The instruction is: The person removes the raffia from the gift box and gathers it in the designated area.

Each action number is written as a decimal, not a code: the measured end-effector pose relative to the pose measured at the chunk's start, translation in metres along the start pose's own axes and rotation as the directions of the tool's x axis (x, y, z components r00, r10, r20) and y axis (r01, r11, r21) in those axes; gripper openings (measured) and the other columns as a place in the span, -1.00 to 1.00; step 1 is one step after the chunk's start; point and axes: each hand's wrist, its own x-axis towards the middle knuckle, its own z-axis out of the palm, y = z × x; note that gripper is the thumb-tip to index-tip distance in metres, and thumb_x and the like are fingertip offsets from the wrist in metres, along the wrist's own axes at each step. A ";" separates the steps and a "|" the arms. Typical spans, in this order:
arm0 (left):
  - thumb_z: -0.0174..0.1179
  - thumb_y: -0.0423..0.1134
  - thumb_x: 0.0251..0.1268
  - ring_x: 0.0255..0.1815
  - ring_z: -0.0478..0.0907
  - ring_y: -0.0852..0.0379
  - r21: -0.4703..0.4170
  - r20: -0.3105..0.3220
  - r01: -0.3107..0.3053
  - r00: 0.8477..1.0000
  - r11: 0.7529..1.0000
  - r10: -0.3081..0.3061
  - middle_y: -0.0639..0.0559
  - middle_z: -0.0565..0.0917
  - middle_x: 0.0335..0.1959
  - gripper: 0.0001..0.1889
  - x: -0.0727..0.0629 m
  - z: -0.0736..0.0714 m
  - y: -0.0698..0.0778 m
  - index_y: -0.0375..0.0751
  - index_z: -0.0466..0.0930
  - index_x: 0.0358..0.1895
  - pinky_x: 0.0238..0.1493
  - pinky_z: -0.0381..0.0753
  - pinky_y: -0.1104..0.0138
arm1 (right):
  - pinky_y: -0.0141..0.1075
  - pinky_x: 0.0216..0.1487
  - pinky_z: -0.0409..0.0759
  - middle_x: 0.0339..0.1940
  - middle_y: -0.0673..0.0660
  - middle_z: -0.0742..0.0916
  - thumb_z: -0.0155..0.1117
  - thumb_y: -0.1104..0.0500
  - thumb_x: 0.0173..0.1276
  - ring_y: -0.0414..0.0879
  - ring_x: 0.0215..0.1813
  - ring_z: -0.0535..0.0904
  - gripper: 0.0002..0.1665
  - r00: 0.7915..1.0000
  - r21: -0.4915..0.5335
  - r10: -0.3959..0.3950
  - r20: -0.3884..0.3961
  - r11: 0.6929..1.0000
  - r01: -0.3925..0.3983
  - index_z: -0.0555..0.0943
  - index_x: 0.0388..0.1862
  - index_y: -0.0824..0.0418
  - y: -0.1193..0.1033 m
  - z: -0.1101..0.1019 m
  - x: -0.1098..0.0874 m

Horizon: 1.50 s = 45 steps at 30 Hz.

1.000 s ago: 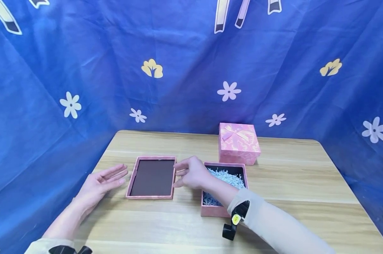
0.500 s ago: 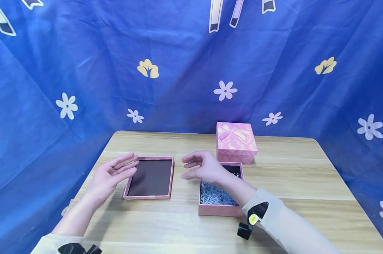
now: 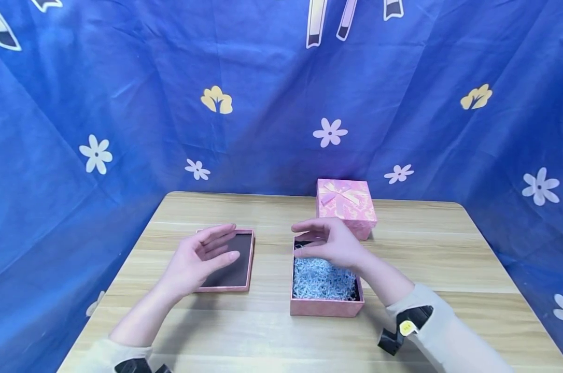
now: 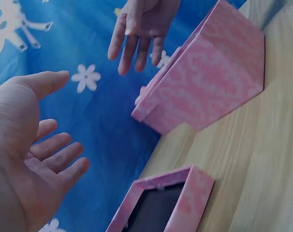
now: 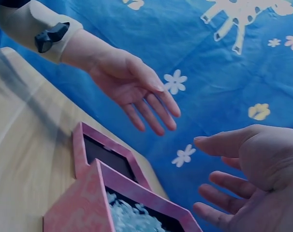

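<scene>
Shreds, pale blue, lie in the open box.

Hands first: 2 in play, 1 left hand, 1 right hand. With them 2 sleeves, 2 wrist cams, 1 yellow tag. Over to 1 table: 1 open box, 1 heap of shreds, 1 closed box, 1 bow, 1 tray. Head view shows 1 backdrop: 2 yellow trees, 5 dark-tipped strips, 8 flowers, some part-seen.

no legible txt, yellow R-wrist sticker, marks unclear
</scene>
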 end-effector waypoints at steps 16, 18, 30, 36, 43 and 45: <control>0.62 -0.03 0.18 0.38 0.57 -0.06 0.229 0.069 -0.044 0.997 0.972 0.029 -0.05 0.56 0.45 -0.16 0.004 0.058 0.003 -0.05 0.48 0.54 0.36 0.57 0.06 | 0.03 0.39 0.56 0.27 0.25 0.72 0.65 0.32 0.22 0.34 0.34 0.61 -0.36 0.998 -0.133 -0.059 -0.014 0.990 0.057 0.68 0.30 0.26 0.011 -0.041 -0.031; 0.63 -0.02 0.15 0.42 0.53 0.02 0.226 0.080 -0.058 0.996 0.973 0.040 0.01 0.56 0.45 -0.15 0.005 0.067 0.001 -0.05 0.48 0.53 0.37 0.56 0.13 | 0.07 0.41 0.53 0.28 0.30 0.71 0.66 0.32 0.21 0.34 0.36 0.59 -0.34 0.997 -0.157 -0.079 -0.002 0.985 0.077 0.67 0.32 0.27 0.014 -0.042 -0.034; 0.58 0.37 0.00 0.51 0.39 0.07 0.375 0.145 -0.066 0.989 0.925 0.012 0.12 0.43 0.55 0.09 0.006 0.106 -0.005 -0.09 0.41 0.59 0.45 0.47 0.09 | 0.18 0.51 0.35 0.32 0.38 0.67 0.67 0.32 0.20 0.37 0.44 0.49 -0.24 0.994 -0.218 -0.088 0.060 0.971 0.100 0.59 0.37 0.41 0.033 -0.037 -0.039; 0.56 0.45 -0.08 0.54 0.32 0.04 0.467 0.163 -0.068 0.987 0.881 -0.011 0.03 0.37 0.57 0.19 0.006 0.115 -0.009 -0.14 0.37 0.60 0.52 0.35 0.05 | 0.11 0.53 0.37 0.31 0.34 0.69 0.71 0.32 0.13 0.26 0.42 0.53 -0.21 0.990 -0.288 -0.089 0.107 0.950 0.117 0.60 0.34 0.44 0.040 -0.029 -0.032; 0.58 0.46 -0.13 0.45 0.46 -0.18 0.509 0.166 -0.073 0.986 0.858 -0.015 0.13 0.42 0.56 0.18 0.005 0.122 -0.012 -0.11 0.43 0.57 0.44 0.45 -0.11 | 0.11 0.46 0.44 0.34 0.09 0.68 0.78 0.14 0.07 0.10 0.37 0.54 -0.12 0.995 -0.493 -0.003 0.104 0.868 0.054 0.63 0.39 0.24 0.042 -0.019 -0.029; 0.58 0.45 -0.13 0.43 0.47 -0.15 0.517 0.165 -0.075 0.986 0.852 -0.014 0.14 0.43 0.55 0.17 0.005 0.123 -0.013 -0.12 0.44 0.57 0.43 0.48 -0.09 | 0.12 0.47 0.42 0.38 0.12 0.65 0.79 0.14 0.04 0.11 0.39 0.51 -0.06 0.992 -0.508 0.048 0.118 0.861 0.019 0.60 0.43 0.22 0.041 -0.015 -0.029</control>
